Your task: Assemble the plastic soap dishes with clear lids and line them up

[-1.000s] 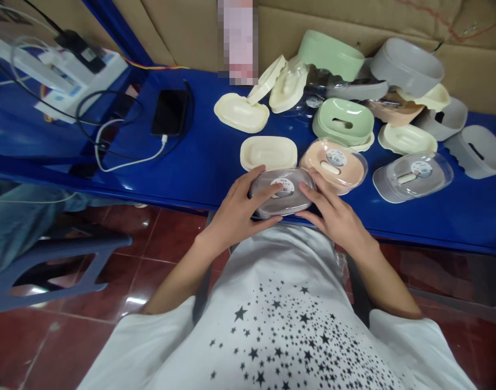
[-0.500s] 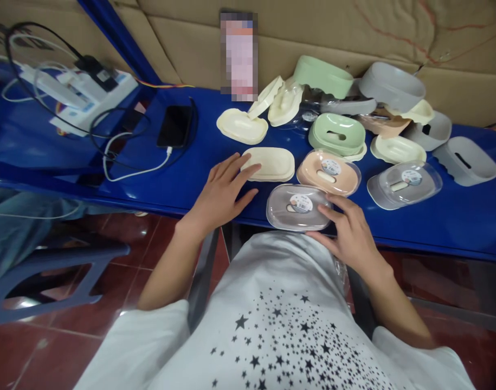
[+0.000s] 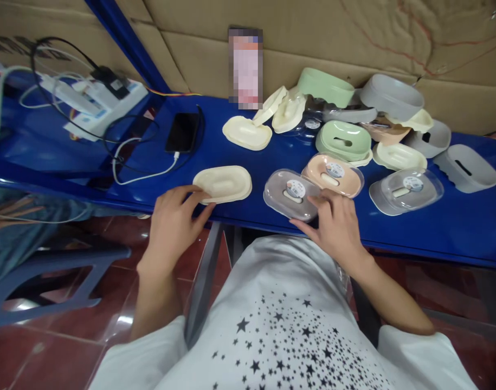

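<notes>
Before a wall of brown cardboard (image 3: 199,49), on a blue worktop (image 3: 215,151), we count three soap dishes under clear lids, apparently complete: the peach dish (image 3: 333,176), the far-right grey dish (image 3: 420,200) and the front grey dish (image 3: 286,200), its near right side clasped by the right hand (image 3: 339,222). Well apart, the left hand (image 3: 172,222) grips the cream tray (image 3: 227,181) by its left end. Behind, we judge green shells (image 3: 341,130) and grey shells (image 3: 467,179) unfinished.

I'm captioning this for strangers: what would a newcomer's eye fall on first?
Probably the left hand on a cream dish and the right hand on a grey box, both near the front of the blue table. Next, perhaps, the green box in the cluster toward the back right.
</notes>
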`<state>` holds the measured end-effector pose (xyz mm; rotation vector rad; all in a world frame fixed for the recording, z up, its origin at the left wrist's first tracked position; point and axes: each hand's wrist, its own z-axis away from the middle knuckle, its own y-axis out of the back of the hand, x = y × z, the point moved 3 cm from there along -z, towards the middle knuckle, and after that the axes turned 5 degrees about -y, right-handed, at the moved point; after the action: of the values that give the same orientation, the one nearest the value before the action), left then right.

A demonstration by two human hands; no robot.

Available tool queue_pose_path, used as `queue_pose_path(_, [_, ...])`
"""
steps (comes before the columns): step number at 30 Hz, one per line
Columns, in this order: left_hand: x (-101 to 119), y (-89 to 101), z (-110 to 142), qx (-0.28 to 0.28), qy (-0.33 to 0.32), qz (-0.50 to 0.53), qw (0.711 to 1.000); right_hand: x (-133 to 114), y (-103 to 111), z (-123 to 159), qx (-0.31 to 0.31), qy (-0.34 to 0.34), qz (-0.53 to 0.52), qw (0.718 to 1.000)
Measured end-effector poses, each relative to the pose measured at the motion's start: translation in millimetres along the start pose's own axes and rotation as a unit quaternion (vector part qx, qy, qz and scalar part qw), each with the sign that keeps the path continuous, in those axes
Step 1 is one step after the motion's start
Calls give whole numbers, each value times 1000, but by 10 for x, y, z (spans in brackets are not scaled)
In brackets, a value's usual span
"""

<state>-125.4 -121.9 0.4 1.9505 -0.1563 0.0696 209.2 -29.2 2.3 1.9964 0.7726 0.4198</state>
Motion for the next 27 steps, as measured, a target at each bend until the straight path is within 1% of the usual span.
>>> queue_pose_path(2, [-51, 13, 49, 12, 11, -4, 1000, -83, -53, -193, -16, -8, 41, 999])
queue_pose_path(5, [-74, 0, 100, 27, 14, 14, 999, -168, -102, -473, -62, -32, 103, 992])
queue_pose_path(8, [-37, -29, 112, 26, 1, 60, 998, -184, -118, -631, -84, -63, 136, 985])
queue_pose_path(10, [12, -45, 97, 20, -16, 92, 995, -155, -135, -651, -71, -82, 127, 986])
queue_pose_path(14, [157, -81, 32, 3, -71, 149, 986, -47, -159, -580, 2, -95, 63, 993])
queue_pose_path(16, [244, -114, -1, -4, -91, 166, 982, 18, -135, -525, 6, -89, 27, 996])
queue_pose_path(19, [368, -170, -30, 8, -102, 155, 983, 156, 8, -403, -6, -76, -28, 997])
queue_pose_path(22, [447, -203, -30, 40, -103, 113, 987, 380, 273, -203, 26, -35, -47, 998])
queue_pose_path(24, [463, -212, -27, 53, -100, 92, 989, 599, 469, -53, 57, -11, -27, 998])
queue_pose_path(25, [462, -214, -29, 57, -99, 85, 990, 731, 564, 15, 72, -9, -10, 997])
queue_pose_path(27, [453, -219, -41, 64, -93, 73, 991, 1025, 734, 114, 95, -29, 33, 994])
